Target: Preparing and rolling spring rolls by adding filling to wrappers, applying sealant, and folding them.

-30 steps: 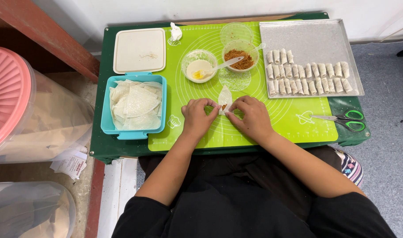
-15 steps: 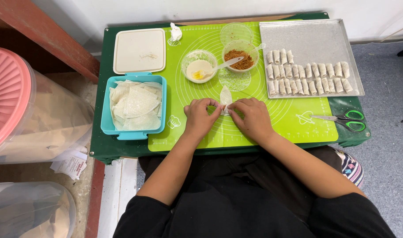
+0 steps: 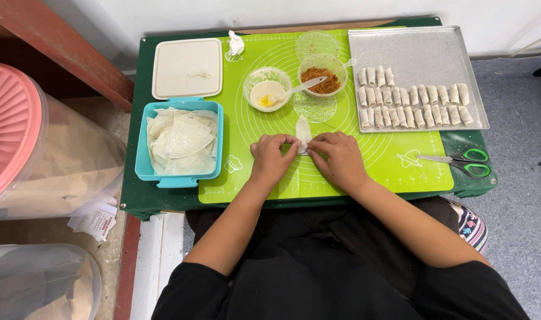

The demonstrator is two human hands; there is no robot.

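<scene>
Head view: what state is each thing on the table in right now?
wrapper: partly rolled, pinched by left hand and right hand
blue tub: open, holds wrappers
white lid: off, lying flat
filling bowl: uncovered, spoon in it
paste bowl: uncovered
tray: partly filled with rolls
scissors: closed

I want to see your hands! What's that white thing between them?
A thin white wrapper, pinched between the left hand and right hand on the green mat, in the head view.
</scene>
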